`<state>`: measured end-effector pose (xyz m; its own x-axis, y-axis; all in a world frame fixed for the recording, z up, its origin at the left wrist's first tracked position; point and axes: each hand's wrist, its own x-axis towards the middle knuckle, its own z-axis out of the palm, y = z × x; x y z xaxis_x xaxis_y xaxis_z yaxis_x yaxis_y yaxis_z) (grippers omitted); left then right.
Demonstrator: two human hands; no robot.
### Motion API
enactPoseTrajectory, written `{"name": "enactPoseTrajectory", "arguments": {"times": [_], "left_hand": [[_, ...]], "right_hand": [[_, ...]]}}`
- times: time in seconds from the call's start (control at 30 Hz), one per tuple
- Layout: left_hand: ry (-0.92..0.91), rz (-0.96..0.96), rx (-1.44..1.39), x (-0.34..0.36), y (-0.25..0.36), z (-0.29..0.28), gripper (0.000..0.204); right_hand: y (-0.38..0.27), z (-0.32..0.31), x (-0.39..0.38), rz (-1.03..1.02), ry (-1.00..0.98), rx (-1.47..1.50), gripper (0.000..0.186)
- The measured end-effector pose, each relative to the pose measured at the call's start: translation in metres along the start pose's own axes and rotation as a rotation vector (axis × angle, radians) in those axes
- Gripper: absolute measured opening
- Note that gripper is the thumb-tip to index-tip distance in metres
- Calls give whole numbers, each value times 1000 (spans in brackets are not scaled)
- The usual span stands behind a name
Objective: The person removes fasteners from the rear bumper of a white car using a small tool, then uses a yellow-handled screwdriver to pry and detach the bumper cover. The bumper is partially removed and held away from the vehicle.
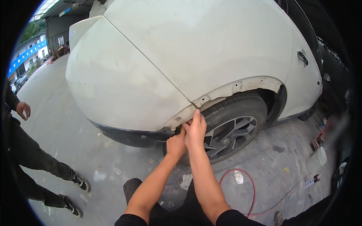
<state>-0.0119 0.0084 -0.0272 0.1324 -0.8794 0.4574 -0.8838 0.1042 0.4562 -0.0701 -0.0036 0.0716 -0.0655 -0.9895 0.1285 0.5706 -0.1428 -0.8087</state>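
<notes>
Presently, bumper [124,83]: at the white car's [241,45] corner, its arch lip [178,119] just beside the tyre [241,105]
Left hand [176,145]: fingers curled beneath the lower end of the arch lip; whether they grip cannot be told
Right hand [196,132]: fingers bent, one fingertip at the arch lip near the panel seam [151,62]; grip cannot be told
Handling: judged light, springy, smooth-faced, with a thin edge liable to crack
Hold: best at the arch lip, supporting the black lower trim [124,136]

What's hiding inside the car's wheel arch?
Inside the wheel arch is a black tyre around a grey wheel. The right hand covers part of the tyre. Whatever is behind the tyre can't be seen.
</notes>
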Motion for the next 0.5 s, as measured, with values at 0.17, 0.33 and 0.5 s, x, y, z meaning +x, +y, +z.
{"name": "enactPoseTrajectory", "arguments": {"times": [0.17,0.33,0.5], "left_hand": [[-3,31,34,-1,-2,-10,60],[-104,403,109,-42,-26,-69,42],[206,727,-34,13,-15,-226,29]], "right_hand": [[-5,6,5,116,98,-9,50],[-7,15,12,100,122,-25,43],[6,-12,30,5,264,-121,39]]}}
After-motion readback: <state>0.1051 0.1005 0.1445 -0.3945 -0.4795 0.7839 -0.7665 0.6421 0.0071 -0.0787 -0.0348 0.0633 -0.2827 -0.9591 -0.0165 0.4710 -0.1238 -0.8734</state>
